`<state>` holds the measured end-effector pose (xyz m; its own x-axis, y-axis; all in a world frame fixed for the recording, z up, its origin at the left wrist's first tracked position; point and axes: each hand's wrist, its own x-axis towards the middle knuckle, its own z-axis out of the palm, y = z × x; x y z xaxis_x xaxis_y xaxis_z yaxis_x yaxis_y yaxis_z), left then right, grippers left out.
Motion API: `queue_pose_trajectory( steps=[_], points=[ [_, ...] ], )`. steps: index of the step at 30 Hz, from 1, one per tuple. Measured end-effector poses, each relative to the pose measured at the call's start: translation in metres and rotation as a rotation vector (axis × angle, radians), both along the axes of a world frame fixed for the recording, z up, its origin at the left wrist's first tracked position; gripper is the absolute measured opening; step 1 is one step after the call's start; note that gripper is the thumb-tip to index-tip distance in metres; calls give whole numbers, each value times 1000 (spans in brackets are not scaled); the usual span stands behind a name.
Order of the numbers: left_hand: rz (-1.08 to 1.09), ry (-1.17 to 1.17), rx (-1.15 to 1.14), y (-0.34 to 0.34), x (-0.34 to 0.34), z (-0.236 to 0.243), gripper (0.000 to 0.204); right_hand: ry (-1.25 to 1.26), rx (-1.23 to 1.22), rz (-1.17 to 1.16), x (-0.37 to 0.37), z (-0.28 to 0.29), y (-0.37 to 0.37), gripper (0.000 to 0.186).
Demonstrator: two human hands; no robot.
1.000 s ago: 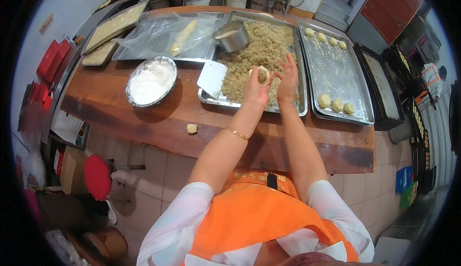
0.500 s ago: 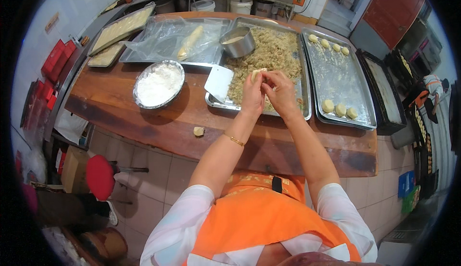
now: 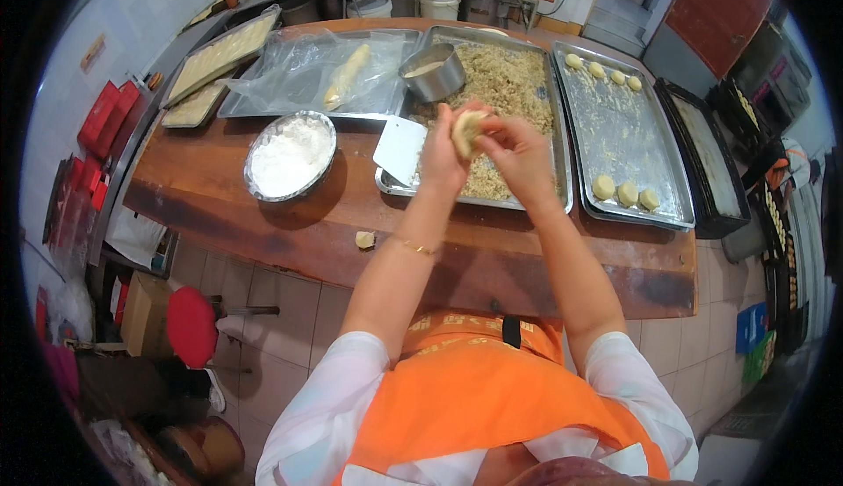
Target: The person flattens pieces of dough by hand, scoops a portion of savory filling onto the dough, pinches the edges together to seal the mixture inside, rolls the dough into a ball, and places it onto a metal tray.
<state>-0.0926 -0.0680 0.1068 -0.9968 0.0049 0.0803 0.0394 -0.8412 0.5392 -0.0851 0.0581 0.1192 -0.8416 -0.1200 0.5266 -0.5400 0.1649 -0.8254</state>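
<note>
A pale piece of dough (image 3: pixel 468 132), flattened and curved, sits in my left hand (image 3: pixel 446 154), whose fingers wrap round it. My right hand (image 3: pixel 518 157) pinches the dough's right edge with thumb and fingers. Both hands are above the near part of a metal tray of crumbly tan filling (image 3: pixel 505 82). A white flat scraper (image 3: pixel 400 149) leans at that tray's left edge. In the filling's far left corner stands a round metal tin (image 3: pixel 432 73). On the metal tray (image 3: pixel 625 139) to the right lie several round dough balls. One small dough piece (image 3: pixel 365 239) rests on the wooden table.
A bowl of white flour (image 3: pixel 290 157) stands left on the wooden table (image 3: pixel 202 179). Behind it, a tray holds a dough roll (image 3: pixel 348 76) under plastic sheeting. Stacked pale trays (image 3: pixel 219 56) sit far left; a dark tray (image 3: pixel 707 161) is at the right. A red stool (image 3: pixel 191 326) stands lower left.
My hands have turned the dough, so more of its flattened face shows. My right fingers have shifted along its edge. The view has moved slightly.
</note>
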Motion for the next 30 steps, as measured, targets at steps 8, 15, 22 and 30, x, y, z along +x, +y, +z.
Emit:
queue_pose_trajectory(
  steps=[8,15,22,30],
  points=[
    [-57,-280,441,34,-17,-30,35,185,-12,-264,-5,3,-10,27],
    [-69,-395,584,19,-13,-41,26,-119,34,140,-20,-24,16,56],
    [22,-355,357,24,-8,-44,27,-280,-45,344,1,-39,1,57],
    [65,-384,440,22,-6,-34,27,-260,-311,293,8,-28,-19,42]
  ],
)
